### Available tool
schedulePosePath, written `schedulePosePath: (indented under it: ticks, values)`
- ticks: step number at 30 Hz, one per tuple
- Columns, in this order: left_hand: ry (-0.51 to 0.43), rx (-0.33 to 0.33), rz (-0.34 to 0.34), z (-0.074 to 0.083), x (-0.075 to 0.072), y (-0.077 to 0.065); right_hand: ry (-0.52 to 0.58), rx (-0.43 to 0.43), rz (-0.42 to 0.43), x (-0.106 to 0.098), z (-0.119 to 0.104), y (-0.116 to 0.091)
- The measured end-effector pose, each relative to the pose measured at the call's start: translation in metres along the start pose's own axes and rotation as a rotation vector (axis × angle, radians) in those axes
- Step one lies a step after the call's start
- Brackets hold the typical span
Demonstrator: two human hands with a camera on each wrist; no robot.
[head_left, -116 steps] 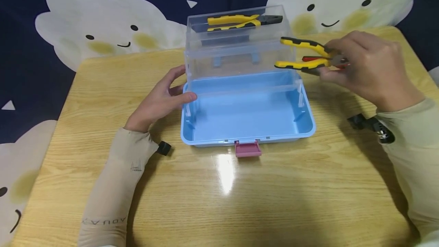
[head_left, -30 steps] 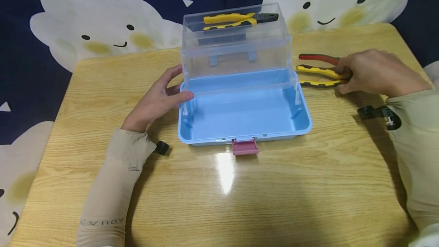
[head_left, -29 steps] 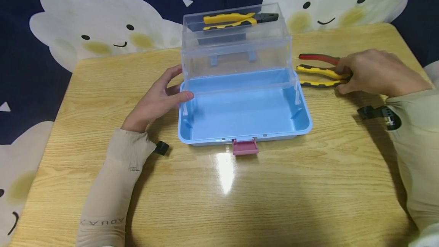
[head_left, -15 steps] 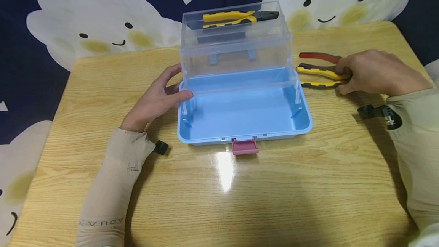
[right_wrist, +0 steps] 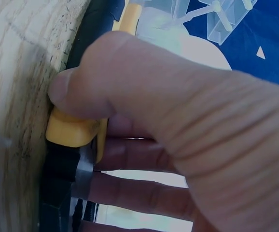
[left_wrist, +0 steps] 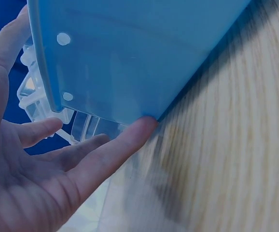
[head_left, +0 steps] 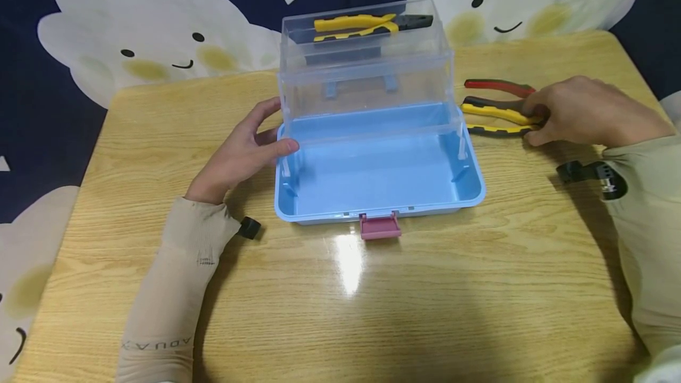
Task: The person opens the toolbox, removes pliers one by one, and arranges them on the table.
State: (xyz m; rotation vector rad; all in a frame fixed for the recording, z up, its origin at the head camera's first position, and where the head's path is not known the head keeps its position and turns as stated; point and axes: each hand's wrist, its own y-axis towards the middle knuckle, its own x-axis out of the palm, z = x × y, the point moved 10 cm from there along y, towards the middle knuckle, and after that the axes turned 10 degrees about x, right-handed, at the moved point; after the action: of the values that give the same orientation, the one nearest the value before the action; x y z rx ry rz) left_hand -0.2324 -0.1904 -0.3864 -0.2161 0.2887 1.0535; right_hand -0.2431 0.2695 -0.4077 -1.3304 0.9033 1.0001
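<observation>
The light-blue toolbox (head_left: 378, 179) stands with its upper part raised in the head view. My left hand (head_left: 239, 155) holds its left end, thumb over the rim; in the left wrist view a fingertip (left_wrist: 144, 124) touches the blue outer wall near its bottom edge. On the right, my right hand (head_left: 590, 111) grips yellow-and-black pliers (head_left: 500, 130) low at the table, handles pointing toward the box. Its fingers hide the jaws in the head view. In the right wrist view the thumb presses by the yellow grip (right_wrist: 72, 129). A red-handled tool (head_left: 497, 84) lies just behind these pliers.
Another pair of yellow-and-black pliers (head_left: 353, 23) lies in the upper clear tray (head_left: 367, 70), which is raised over the back of the box. A pink latch (head_left: 380, 227) hangs at the front. The wooden table (head_left: 372, 324) ends at a dark cloud-patterned backdrop.
About four seconds ago my right hand held the yellow-and-black pliers up beside the tray; they were down at the table a second ago. The left hand keeps its place on the box.
</observation>
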Motion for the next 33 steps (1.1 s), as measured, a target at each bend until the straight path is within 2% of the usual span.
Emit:
schedulePosePath:
  ticks: [11, 18, 27, 30, 33]
  values:
    - [-0.044, 0.012, -0.010, -0.002, 0.001, -0.001, -0.004, 0.008, -0.013, 0.002, 0.005, 0.001]
    - [0.006, 0.002, 0.003, -0.002, 0.000, 0.001, -0.011, 0.010, -0.022, 0.002, 0.008, 0.000]
    - [0.003, 0.009, 0.008, -0.001, -0.004, -0.001, -0.010, 0.004, -0.035, -0.005, 0.005, -0.001]
    - [0.003, 0.005, 0.005, -0.001, -0.004, -0.002, 0.003, 0.008, -0.015, -0.009, 0.003, -0.003]
    - [-0.014, -0.005, -0.006, -0.003, -0.001, -0.001, 0.032, -0.005, 0.051, -0.017, -0.007, -0.009]
